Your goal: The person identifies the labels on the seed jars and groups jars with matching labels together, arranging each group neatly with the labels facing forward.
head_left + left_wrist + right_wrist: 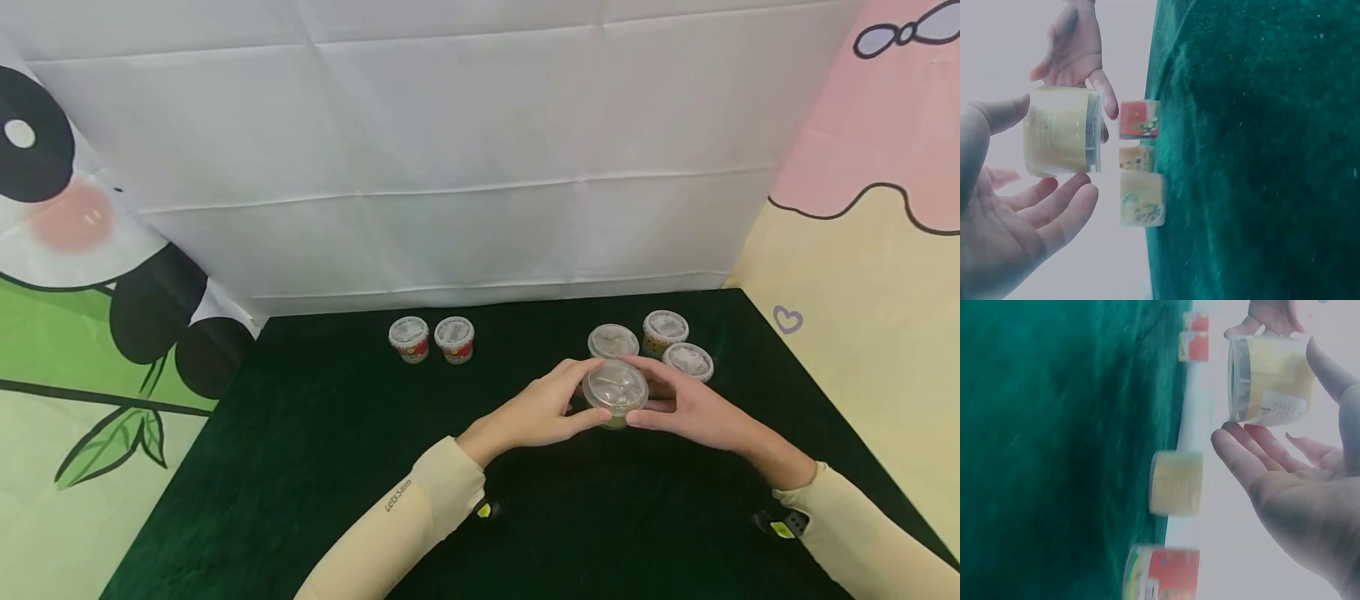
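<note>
A round plastic tub [615,387] with a clear lid and pale yellow sides is held between both hands over the green cloth. My left hand [546,406] grips its left side, thumb at the near edge. From the right, my right hand [693,407] grips the same tub, its thumb also at the front. The left wrist view shows the tub [1060,131] between thumb and curved fingers. A white printed label [1282,407] shows on it in the right wrist view. Just behind stands another clear-lidded tub [612,340], partly covered by the held one.
Two small lidded tubs stand right of the hands, one farther back [665,329] and one nearer [688,360]. Toward the back left are two red-labelled tubs, a left one [410,340] and a right one [455,340]. A white cloth wall [480,233] rises behind the green tabletop [315,467].
</note>
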`<state>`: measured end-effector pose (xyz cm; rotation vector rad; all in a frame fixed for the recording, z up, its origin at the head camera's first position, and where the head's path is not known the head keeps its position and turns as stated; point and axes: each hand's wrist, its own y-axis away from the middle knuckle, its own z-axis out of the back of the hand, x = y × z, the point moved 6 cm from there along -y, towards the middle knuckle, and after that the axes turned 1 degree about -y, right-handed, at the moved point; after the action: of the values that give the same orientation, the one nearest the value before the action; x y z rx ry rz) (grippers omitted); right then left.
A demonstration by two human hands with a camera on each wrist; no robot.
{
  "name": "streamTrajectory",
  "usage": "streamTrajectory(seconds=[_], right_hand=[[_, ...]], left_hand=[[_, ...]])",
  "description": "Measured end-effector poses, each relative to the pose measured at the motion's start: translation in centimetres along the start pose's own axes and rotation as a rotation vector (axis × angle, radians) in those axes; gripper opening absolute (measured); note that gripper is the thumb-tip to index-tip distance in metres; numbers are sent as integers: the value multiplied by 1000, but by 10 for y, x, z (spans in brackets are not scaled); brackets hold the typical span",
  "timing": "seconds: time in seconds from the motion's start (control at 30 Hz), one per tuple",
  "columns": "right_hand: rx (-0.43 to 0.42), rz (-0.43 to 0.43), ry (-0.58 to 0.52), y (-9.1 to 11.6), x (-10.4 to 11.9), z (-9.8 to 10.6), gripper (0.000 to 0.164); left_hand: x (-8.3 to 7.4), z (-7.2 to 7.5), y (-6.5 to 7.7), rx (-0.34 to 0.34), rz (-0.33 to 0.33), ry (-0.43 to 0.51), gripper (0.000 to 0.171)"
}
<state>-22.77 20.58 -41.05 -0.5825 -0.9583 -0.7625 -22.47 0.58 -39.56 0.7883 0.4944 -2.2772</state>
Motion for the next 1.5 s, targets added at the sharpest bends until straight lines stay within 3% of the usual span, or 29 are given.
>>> streamTrajectory(seconds=[0.47, 0.67, 0.87, 1.07, 1.5], right_hand=[[-20, 38, -131, -42, 34, -30, 79], [-30, 39, -176, -62, 43, -46, 73], [-33, 19, -334, -80, 42, -58, 64], [-5, -48, -480, -89, 39, -69, 61], [27, -81, -539, -94, 37, -74, 61]], left_hand=[[1, 47, 46, -158, 4, -51, 72], [13, 59, 66, -271, 45, -2, 70], [22, 67, 75, -371, 58, 106, 62], [29, 69, 78, -396, 95, 144, 57], [41, 68, 79, -377, 132, 198, 54]])
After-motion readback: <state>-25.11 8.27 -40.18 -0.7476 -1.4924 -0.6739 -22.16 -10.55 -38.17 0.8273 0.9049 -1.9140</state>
